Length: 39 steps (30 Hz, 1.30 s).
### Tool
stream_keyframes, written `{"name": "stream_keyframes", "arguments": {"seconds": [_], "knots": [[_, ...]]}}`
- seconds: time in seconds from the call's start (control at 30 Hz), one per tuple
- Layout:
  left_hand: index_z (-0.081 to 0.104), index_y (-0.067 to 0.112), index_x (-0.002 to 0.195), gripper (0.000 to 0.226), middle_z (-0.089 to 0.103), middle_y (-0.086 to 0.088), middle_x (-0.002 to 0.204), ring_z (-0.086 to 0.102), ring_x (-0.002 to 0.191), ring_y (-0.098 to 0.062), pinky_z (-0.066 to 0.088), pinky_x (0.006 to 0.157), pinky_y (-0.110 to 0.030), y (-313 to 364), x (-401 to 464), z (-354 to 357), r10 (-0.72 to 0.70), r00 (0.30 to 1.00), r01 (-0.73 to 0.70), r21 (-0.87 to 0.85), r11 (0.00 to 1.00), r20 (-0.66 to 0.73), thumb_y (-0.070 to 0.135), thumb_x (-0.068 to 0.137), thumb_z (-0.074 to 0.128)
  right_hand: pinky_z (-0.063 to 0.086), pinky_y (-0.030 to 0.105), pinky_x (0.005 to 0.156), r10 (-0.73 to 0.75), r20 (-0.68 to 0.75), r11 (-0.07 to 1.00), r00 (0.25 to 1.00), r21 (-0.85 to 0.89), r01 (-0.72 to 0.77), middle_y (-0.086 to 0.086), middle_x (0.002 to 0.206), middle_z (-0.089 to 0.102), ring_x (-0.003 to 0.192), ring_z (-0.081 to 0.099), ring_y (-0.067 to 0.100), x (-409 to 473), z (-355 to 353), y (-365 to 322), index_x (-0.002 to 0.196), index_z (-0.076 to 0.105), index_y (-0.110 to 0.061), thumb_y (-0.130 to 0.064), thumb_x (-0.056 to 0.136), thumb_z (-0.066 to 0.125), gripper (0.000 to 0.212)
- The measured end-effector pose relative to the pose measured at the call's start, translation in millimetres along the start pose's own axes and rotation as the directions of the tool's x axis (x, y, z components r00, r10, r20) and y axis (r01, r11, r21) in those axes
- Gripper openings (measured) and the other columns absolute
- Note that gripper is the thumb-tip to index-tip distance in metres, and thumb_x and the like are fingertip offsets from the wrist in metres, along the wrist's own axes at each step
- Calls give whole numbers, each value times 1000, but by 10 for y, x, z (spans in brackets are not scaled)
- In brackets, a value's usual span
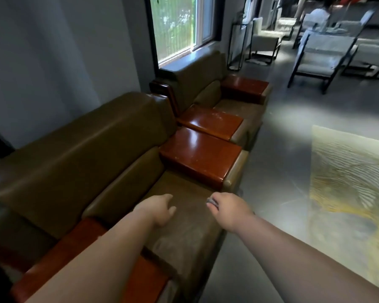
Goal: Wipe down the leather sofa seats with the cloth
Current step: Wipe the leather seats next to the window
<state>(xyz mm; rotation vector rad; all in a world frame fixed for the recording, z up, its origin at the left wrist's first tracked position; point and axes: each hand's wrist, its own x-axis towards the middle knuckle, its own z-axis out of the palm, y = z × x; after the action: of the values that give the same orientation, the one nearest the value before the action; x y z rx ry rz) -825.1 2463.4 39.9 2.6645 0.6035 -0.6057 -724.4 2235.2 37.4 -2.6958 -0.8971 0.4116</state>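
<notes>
Near sofa seat [184,228] ran from lower centre toward mid-frame, backrest [74,162] to its left against the wall [53,51]. Wooden armrest [200,158] at the seat's far end; a second sofa [206,88] beyond it, under the window [179,25] at top centre. Left hand [160,209] over the seat; right hand [230,209] at the seat's front edge, cloth [212,202] at its fingertips. Rug [348,182] on the floor [280,160] at right. Chairs [322,53] upper right.
</notes>
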Motion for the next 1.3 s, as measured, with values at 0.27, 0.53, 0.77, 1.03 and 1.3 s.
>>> {"name": "stream_keyframes", "arguments": {"seconds": [0.27, 0.53, 0.77, 1.03, 1.3], "knots": [[59, 35, 140, 43, 64, 17, 120, 63, 103, -5, 45, 71, -23, 2004, 396, 313, 137, 989, -138, -7, 990, -63, 52, 101, 54, 49, 33, 70, 136, 5, 991, 991, 7, -136, -10, 95, 65, 87, 62, 18, -334, -610, 2188, 90, 54, -38, -63, 98, 46, 28], [57, 33, 144, 45, 67, 9, 125, 66, 105, -7, 58, 86, -28, 3157, 939, 284, 241, 971, -240, -9, 971, 11, 48, 102, 58, 42, 33, 64, 247, -97, 967, 964, 85, -239, -7, 92, 64, 84, 58, 20, -349, -930, 3310, 90, 52, -35, -63, 97, 45, 29], [53, 31, 150, 49, 63, 5, 140, 63, 125, -15, 56, 102, -36, 3659, 1638, 102, 309, 949, -311, 29, 950, 63, 48, 104, 55, 40, 32, 65, 327, -98, 940, 940, 138, -312, -10, 87, 59, 84, 57, 20, 111, -1086, 3766, 86, 50, -35, -59, 99, 47, 27], [49, 25, 155, 50, 58, -2, 150, 56, 137, -23, 48, 114, -41, 4175, 2890, -355, 377, 921, -385, 77, 920, 96, 44, 108, 49, 50, 31, 68, 438, -67, 895, 896, 123, -429, -12, 91, 66, 86, 62, 14, 1089, -1436, 4310, 98, 64, -32, -55, 100, 49, 28], [51, 22, 152, 52, 60, -4, 149, 57, 136, -26, 48, 113, -41, 4602, 4062, -873, 422, 897, -440, 197, 876, 130, 47, 107, 47, 52, 31, 73, 460, -68, 876, 885, 194, -441, -14, 98, 65, 89, 61, 11, 2087, -1855, 4660, 103, 66, -35, -55, 99, 48, 27]]}}
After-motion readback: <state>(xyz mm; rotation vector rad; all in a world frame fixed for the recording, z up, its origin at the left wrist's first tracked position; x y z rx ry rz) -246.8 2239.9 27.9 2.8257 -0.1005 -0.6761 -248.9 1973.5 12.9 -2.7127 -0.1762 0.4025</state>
